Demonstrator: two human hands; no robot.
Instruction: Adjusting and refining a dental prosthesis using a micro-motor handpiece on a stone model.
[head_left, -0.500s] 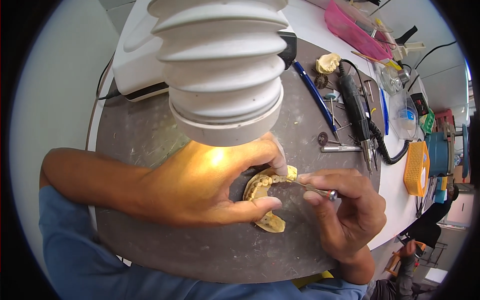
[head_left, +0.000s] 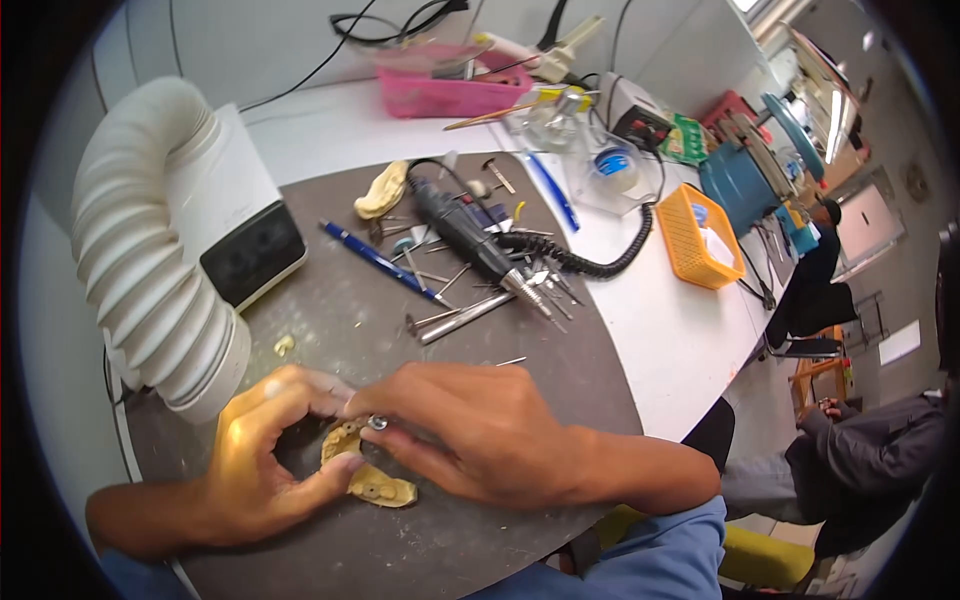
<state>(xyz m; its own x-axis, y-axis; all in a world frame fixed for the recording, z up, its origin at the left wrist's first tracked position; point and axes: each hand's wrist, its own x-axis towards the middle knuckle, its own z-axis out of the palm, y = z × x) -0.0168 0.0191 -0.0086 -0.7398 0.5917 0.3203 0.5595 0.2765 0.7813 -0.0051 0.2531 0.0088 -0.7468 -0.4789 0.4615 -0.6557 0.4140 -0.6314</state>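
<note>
A yellowish plaster dental model (head_left: 382, 488), curved like a jaw with teeth, lies on the grey work mat. My left hand (head_left: 262, 455) grips it from the left, thumb on the inner side and fingers over the far part. With closed fingers my right hand (head_left: 490, 430) pinches a slim metal hand tool, whose round shiny end (head_left: 378, 423) shows between thumb and forefinger. The tool's tip is hidden, close to the model's far end. Left of the model's far end, a small pale yellow piece (head_left: 285, 345) sits on the mat.
A ribbed white hose (head_left: 140, 250) arches at left beside a white box unit (head_left: 235, 200). Farther off lie a black rotary handpiece (head_left: 465, 235), a blue pen (head_left: 380, 262), several burs and another plaster piece (head_left: 381, 190). An orange basket (head_left: 700, 245) stands at right; a person sits beyond.
The head view has swung right and back, so the hose now appears at left and more of the bench shows. My right hand has turned over the model, with the tool still pinched.
</note>
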